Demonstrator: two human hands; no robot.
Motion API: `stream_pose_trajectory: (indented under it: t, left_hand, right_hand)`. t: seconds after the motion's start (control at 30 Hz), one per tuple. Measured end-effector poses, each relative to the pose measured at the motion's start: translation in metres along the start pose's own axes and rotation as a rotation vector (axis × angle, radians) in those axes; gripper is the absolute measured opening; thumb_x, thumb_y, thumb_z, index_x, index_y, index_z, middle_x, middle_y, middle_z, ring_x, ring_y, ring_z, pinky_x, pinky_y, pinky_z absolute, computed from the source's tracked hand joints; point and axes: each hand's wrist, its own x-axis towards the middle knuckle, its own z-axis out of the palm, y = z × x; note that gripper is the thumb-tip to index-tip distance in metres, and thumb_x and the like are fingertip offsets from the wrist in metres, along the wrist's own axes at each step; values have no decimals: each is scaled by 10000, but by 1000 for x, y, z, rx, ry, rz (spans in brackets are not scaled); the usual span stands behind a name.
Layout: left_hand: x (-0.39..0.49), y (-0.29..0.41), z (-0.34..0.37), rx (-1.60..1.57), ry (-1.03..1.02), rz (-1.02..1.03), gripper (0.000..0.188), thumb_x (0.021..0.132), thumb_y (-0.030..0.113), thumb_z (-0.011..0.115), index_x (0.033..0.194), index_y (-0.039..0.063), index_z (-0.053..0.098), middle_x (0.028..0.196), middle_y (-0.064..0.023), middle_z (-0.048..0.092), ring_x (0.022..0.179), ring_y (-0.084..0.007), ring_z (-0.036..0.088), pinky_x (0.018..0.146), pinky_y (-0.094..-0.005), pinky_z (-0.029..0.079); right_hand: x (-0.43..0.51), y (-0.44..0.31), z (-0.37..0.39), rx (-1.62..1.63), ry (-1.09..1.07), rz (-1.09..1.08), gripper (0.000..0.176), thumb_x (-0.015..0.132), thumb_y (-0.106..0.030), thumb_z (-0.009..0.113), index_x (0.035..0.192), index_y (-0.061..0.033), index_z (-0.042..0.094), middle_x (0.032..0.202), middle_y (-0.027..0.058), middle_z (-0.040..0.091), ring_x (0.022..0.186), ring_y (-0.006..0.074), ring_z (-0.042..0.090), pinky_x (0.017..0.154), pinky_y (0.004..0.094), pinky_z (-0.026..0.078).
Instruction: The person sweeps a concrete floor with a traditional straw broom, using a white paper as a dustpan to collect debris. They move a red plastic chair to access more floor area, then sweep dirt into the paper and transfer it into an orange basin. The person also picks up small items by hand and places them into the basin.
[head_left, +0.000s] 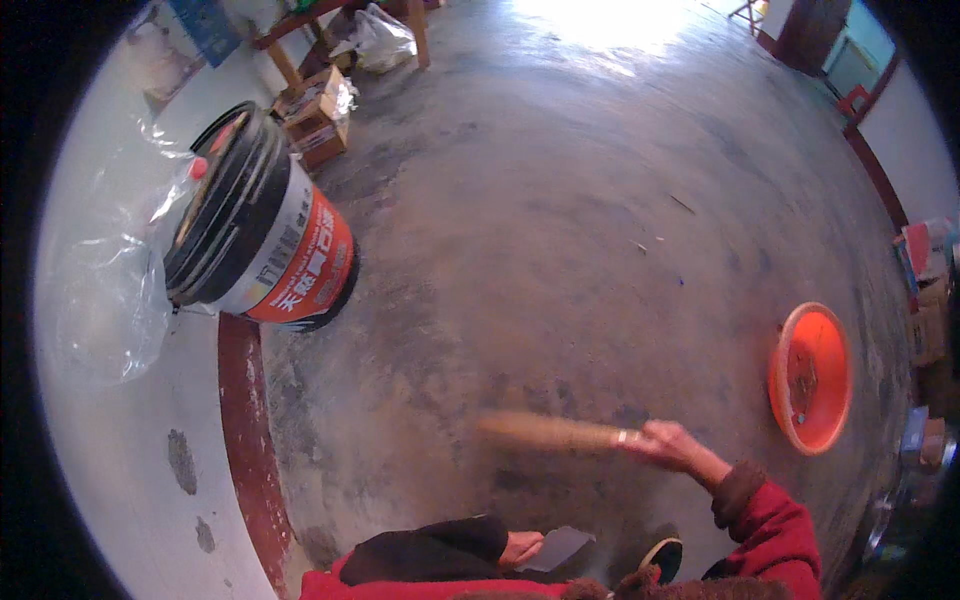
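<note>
My right hand (664, 444) is closed around the handle end of a tan brush or small broom (547, 433), which has a white band near my fingers. Motion blurs its far end, just above the bare concrete floor or touching it; I cannot tell which. Low in the picture, my left hand (521, 548) comes out from under black cloth and grips a thin, flat grey sheet (564, 546). Part of that sheet is hidden by the hand and clothing. A dark shoe with a pale rim (663, 559) is beside it on the right.
A large black-lidded paint bucket (289, 255) stands by the left wall, a clear plastic bag (112, 307) against it. On the right sits an orange plastic basin (821, 375) with small debris inside. Cardboard boxes (319, 120) lie near a wooden table (420, 34). Small scraps (639, 247) dot the floor.
</note>
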Motion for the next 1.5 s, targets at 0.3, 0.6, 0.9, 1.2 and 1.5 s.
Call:
stream_pose_trajectory:
  t: [0.3,0.6,0.9,1.2,1.5]
  left_hand:
    - [7,-45,-7,-524,-187,-145,182,970,199,492,866,51,502,766,-95,525,709,-252,539,639,-400,423]
    - [-17,-28,-160,659,925,26,109,866,192,624,858,89,591,775,-100,605,655,-281,616,556,-413,501]
    - [-16,-21,-184,942,905,228,110,797,172,650,800,121,553,726,-57,527,675,-243,594,521,-392,501]
    - [-10,-49,-182,883,814,203,96,822,175,630,792,125,554,760,-58,547,700,-249,601,535,-375,514]
    - [-12,-42,-179,804,996,219,157,833,216,661,769,129,548,714,-62,525,657,-255,591,499,-397,479]
  right_hand:
    - [48,34,1,16,444,680,598,808,-200,733,1366,-334,563,734,83,532,594,263,568,503,401,486]
    - [163,-72,27,162,163,-59,545,776,-212,747,1289,-313,594,695,74,536,586,265,584,482,395,491]
    - [233,3,8,72,330,502,586,886,-262,662,1435,-324,466,812,125,618,675,307,639,579,446,540]
    - [359,-93,10,301,217,469,541,932,-243,618,1447,-305,464,899,173,650,769,360,653,673,444,534]
    - [360,44,-13,199,425,793,546,973,-367,547,1491,-319,380,909,209,682,811,396,670,694,494,518]
